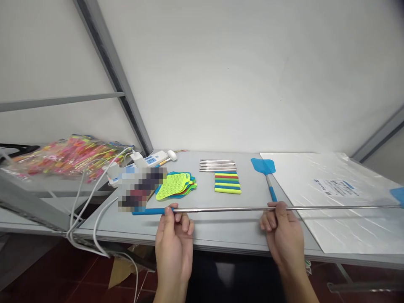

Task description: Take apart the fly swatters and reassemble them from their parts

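An extended telescopic fly swatter (233, 209) lies level across both my hands, its metal rod stretched out to the right. My left hand (174, 231) pinches it where the blue handle (151, 211) meets the rod. Farther along, my right hand (282, 229) grips the thin rod between thumb and fingers. The swatter's blue head (398, 196) is cut off by the right edge of the view. Behind my right hand, a second blue fly swatter (270, 185), collapsed short, rests on the table.
On the grey table (202, 229) lie stacked swatter heads (173, 186), coloured handle tubes (227, 182) and several metal rods (217, 165). White wrapped sheeting (334, 223) covers the right side. Power strips (151, 160) with cables, and bagged colourful items (72, 158), are at left.
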{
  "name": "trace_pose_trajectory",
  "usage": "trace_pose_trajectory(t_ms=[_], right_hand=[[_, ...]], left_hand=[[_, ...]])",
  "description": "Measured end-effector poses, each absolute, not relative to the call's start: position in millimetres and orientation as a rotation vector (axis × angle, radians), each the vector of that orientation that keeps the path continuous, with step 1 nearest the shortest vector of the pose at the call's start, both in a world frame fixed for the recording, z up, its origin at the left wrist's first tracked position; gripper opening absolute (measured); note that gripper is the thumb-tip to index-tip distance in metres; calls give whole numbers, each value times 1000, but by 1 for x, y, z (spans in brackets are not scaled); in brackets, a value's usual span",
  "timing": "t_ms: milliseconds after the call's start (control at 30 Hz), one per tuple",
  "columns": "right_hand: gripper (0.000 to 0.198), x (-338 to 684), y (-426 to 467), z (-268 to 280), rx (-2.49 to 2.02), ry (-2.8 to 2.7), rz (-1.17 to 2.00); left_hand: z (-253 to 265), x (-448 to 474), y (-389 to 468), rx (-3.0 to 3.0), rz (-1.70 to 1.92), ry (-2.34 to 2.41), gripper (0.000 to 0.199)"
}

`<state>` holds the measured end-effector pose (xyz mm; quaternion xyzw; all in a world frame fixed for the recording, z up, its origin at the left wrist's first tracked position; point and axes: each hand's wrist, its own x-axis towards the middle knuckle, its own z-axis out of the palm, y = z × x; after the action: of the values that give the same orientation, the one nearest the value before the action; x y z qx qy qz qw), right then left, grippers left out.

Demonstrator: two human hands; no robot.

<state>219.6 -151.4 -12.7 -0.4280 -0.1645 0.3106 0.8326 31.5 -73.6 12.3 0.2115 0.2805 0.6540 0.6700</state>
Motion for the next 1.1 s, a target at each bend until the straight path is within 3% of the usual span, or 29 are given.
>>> trace_pose_trajectory(t_ms=[200, 433, 767, 1100], right_hand=[[30, 227, -149, -9, -869, -302, 922], [31, 224, -135, -11, -677, -83, 1076], [33, 223, -131, -19, -645, -32, 1067], [28, 208, -130, -13, -843, -191, 895]], left_hand=[[12, 58, -71, 530, 1446, 677, 21], [27, 75, -64, 596, 1657, 807, 17], [23, 56, -51, 494, 1550, 858, 33], [10, 43, -50, 453, 1514, 683, 23]])
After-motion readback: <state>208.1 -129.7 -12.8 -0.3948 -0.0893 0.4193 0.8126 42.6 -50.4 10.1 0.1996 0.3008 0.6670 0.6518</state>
